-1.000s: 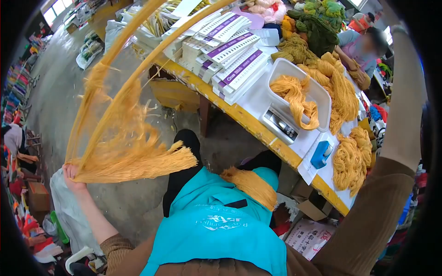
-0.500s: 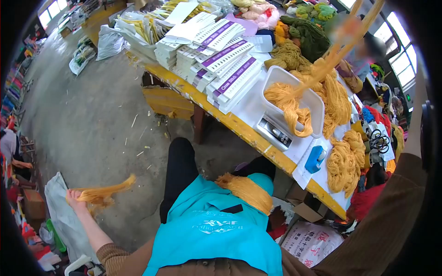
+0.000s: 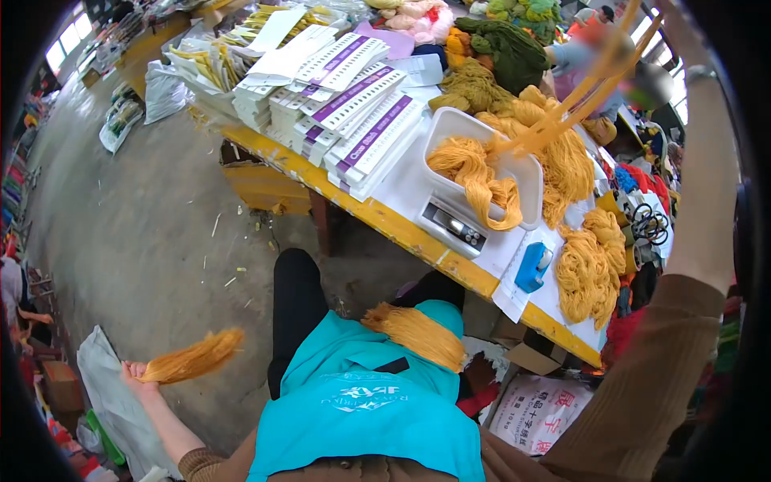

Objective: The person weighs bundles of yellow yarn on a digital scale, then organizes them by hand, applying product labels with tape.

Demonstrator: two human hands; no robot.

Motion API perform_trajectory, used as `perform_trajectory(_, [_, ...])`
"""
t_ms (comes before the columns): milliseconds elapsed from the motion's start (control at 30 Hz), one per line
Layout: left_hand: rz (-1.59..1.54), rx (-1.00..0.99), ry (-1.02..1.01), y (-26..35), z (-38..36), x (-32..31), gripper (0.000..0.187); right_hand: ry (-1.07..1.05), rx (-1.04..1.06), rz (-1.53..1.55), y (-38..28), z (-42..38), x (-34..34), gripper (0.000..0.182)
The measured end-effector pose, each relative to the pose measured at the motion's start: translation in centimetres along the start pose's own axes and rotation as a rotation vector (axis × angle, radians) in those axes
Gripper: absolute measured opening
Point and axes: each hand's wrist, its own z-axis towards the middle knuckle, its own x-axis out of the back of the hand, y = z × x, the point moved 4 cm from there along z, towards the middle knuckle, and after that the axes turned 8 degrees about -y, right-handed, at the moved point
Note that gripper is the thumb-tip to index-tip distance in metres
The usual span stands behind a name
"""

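At the left, my left hand (image 3: 140, 374) is closed round one end of a bundle of orange-yellow embroidery thread (image 3: 193, 357), whose loose end points right over the floor. My right hand (image 3: 679, 30) is raised at the top right edge, its fingers mostly cut off. Long strands of orange thread (image 3: 574, 108) run from near it down to a white plastic tub (image 3: 526, 173). Inside the tub lies a heap of the same thread (image 3: 466, 169), partly hanging over the rim. Another thread bundle (image 3: 422, 333) rests across my lap on the turquoise apron (image 3: 361, 418).
The tub sits on a digital scale (image 3: 454, 229) at the yellow table edge (image 3: 385, 226). Nearby are stacked cross-stitch cards (image 3: 361, 136), a blue tape dispenser (image 3: 533, 267), orange skeins (image 3: 590, 269) and black-handled scissors (image 3: 649, 225). Other people work beyond the table. A printed sack (image 3: 538, 414) stands below.
My left hand has shifted slightly down and the bundle's strands now lie closer together. My right forearm has come further into view at the top right, the strands still stretched up from the tub.
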Motion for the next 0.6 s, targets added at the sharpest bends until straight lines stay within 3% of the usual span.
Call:
perform_trajectory(133, [0.018, 0.109, -0.053, -4.1, -1.0, -3.7, 0.028, -0.096, -0.066, -0.306, 3.0, -3.2, -0.6, 0.013])
perform_trajectory(300, [-0.058, 0.249, -0.32, -11.7, -3.4, -13.3, 0.027, -0.882, -0.352, -0.571, 11.3, -16.8, -4.8, 0.012])
perform_trajectory(333, [-0.054, 0.261, -0.382, -12.9, -4.2, -15.5, 0.026, -1.174, -0.339, -0.801, 12.4, -19.6, -5.4, 0.014])
perform_trajectory(400, [-0.028, 0.276, -0.461, -14.8, -5.2, -18.6, 0.027, -1.105, -0.294, -1.082, 10.8, -24.4, -5.8, 0.019])
perform_trajectory(467, [-0.003, 0.291, -0.538, -16.3, -6.2, -21.1, 0.027, -0.906, -0.119, -1.13, 9.0, -27.7, -6.2, 0.018])
perform_trajectory(533, [0.037, 0.272, -0.58, -17.2, -7.0, -23.1, 0.029, -0.715, 0.095, -1.011, 6.9, -30.0, -6.7, 0.018])
perform_trajectory(600, [0.045, 0.288, -0.613, -17.8, -7.5, -24.5, 0.03, -0.715, 0.149, -0.966, 5.7, -32.7, -7.0, 0.016])
